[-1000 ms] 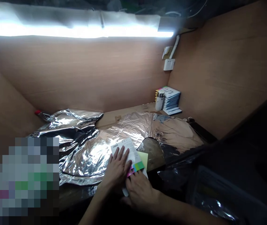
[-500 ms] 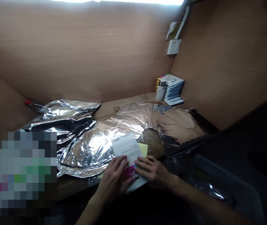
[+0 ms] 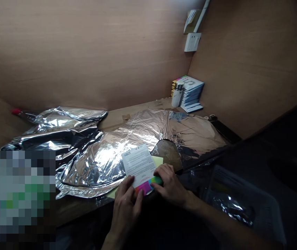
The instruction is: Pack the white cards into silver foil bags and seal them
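Note:
A white printed card [image 3: 137,163] with a bright multicoloured band along its near edge lies at the front of the work surface. My left hand [image 3: 126,201] is closed on its near left corner, thumb on the coloured band. At the near right corner my right hand [image 3: 169,182] pinches the green end of the band between thumb and bent fingers. Beneath the card, pale yellow paper [image 3: 158,160] sticks out on the right and at the lower left. Crinkled silver foil film [image 3: 109,152] is spread under and behind the card.
In the back right corner a white flask [image 3: 177,95] stands beside a stack of booklets [image 3: 192,92]. A red-capped clear bottle [image 3: 16,111] lies at the far left. A plastic basket [image 3: 245,201] holding shiny film is at my right. Wooden panels [image 3: 86,52] enclose the surface.
My fingers have shifted from lying across the card's lower part to gripping its two near corners. The coloured band now shows more fully. The view has tilted down slightly.

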`<state>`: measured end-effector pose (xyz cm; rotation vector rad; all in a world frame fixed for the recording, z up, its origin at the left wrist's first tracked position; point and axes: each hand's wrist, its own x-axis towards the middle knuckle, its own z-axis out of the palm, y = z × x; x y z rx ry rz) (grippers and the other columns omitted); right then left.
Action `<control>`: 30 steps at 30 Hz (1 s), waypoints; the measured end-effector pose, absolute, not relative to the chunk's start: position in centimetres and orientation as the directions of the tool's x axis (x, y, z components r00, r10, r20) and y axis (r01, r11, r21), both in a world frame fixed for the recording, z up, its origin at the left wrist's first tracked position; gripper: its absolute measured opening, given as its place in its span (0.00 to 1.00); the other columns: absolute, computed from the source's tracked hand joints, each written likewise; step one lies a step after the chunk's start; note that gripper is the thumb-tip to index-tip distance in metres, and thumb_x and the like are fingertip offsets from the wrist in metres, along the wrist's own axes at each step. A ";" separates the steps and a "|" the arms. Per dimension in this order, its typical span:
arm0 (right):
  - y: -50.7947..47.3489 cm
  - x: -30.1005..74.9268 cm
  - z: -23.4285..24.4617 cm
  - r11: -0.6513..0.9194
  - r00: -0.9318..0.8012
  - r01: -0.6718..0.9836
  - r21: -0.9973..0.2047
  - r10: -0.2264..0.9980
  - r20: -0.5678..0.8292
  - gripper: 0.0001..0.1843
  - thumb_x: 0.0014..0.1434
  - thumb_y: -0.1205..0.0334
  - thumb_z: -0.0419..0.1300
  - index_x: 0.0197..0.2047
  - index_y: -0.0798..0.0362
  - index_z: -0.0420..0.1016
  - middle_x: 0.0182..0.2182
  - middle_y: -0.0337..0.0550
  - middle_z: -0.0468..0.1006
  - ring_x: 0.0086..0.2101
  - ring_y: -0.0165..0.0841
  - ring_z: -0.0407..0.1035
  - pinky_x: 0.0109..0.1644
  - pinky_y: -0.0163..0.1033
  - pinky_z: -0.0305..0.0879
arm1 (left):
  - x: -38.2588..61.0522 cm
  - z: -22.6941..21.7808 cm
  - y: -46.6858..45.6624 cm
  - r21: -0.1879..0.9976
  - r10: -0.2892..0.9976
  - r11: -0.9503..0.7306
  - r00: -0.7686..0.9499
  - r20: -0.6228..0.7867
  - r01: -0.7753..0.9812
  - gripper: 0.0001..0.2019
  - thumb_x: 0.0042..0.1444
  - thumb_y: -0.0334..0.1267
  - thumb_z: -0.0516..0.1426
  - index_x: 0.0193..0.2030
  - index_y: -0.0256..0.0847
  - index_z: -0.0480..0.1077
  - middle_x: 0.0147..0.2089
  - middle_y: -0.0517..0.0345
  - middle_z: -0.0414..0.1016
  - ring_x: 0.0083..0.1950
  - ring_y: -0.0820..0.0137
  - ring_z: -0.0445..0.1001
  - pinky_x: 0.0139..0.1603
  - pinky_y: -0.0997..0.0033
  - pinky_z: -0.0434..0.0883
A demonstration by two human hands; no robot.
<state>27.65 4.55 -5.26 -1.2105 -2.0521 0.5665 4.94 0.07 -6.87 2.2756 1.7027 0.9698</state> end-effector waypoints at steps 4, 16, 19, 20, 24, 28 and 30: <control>4.7 26.7 -4.6 0.451 -0.369 0.675 -0.584 0.891 0.263 0.10 0.60 0.63 0.70 0.42 0.50 0.73 0.42 0.42 0.75 0.47 0.42 0.67 0.54 0.49 0.58 | 5.1 -6.4 0.5 0.462 0.903 -0.349 0.162 0.398 0.815 0.09 0.67 0.40 0.57 0.35 0.43 0.73 0.60 0.43 0.73 0.60 0.52 0.74 0.58 0.43 0.79; 4.5 28.3 -3.8 0.321 -0.245 0.796 -0.514 0.946 0.211 0.23 0.64 0.49 0.67 0.56 0.53 0.73 0.48 0.53 0.76 0.49 0.48 0.68 0.54 0.52 0.60 | 4.4 -5.8 2.4 0.447 0.901 -0.358 0.177 0.397 0.820 0.10 0.69 0.42 0.56 0.35 0.44 0.68 0.51 0.48 0.75 0.51 0.57 0.76 0.50 0.52 0.81; 4.2 27.9 -3.2 0.188 -0.165 0.797 -0.574 0.982 0.092 0.12 0.65 0.52 0.65 0.40 0.52 0.74 0.37 0.45 0.77 0.41 0.43 0.69 0.50 0.49 0.60 | 4.5 -6.1 2.5 0.394 0.881 -0.389 0.211 0.423 0.833 0.08 0.70 0.42 0.55 0.38 0.45 0.68 0.50 0.48 0.75 0.49 0.56 0.76 0.49 0.51 0.80; 4.1 27.6 -3.0 0.168 -0.160 0.767 -0.619 0.985 0.069 0.12 0.64 0.53 0.66 0.37 0.51 0.73 0.35 0.43 0.77 0.40 0.41 0.69 0.48 0.47 0.61 | 4.5 -6.3 2.5 0.381 0.873 -0.398 0.217 0.436 0.834 0.08 0.70 0.42 0.54 0.39 0.45 0.67 0.49 0.48 0.75 0.49 0.56 0.76 0.49 0.51 0.80; 5.1 28.2 -1.5 0.129 -0.135 0.482 -0.867 0.988 0.072 0.08 0.66 0.56 0.62 0.39 0.50 0.70 0.33 0.38 0.77 0.34 0.35 0.70 0.38 0.39 0.63 | 4.3 -6.4 2.8 0.378 0.835 -0.448 0.227 0.502 0.810 0.06 0.71 0.42 0.54 0.45 0.44 0.69 0.57 0.45 0.74 0.55 0.55 0.76 0.53 0.51 0.79; 8.9 35.1 1.1 0.043 0.117 0.401 -0.915 0.988 0.098 0.12 0.66 0.50 0.61 0.43 0.50 0.72 0.35 0.42 0.80 0.34 0.38 0.74 0.36 0.39 0.67 | 2.8 -5.6 2.8 0.363 0.793 -0.522 0.282 0.540 0.772 0.07 0.71 0.37 0.55 0.52 0.45 0.71 0.62 0.47 0.75 0.60 0.57 0.75 0.59 0.51 0.76; 10.6 38.6 1.9 0.004 0.204 0.631 -0.776 0.964 0.171 0.11 0.63 0.54 0.63 0.43 0.52 0.74 0.34 0.46 0.80 0.36 0.42 0.74 0.41 0.43 0.68 | 1.9 -5.4 2.6 0.328 0.769 -0.572 0.352 0.534 0.752 0.08 0.70 0.34 0.55 0.53 0.46 0.72 0.60 0.51 0.78 0.60 0.58 0.76 0.60 0.52 0.76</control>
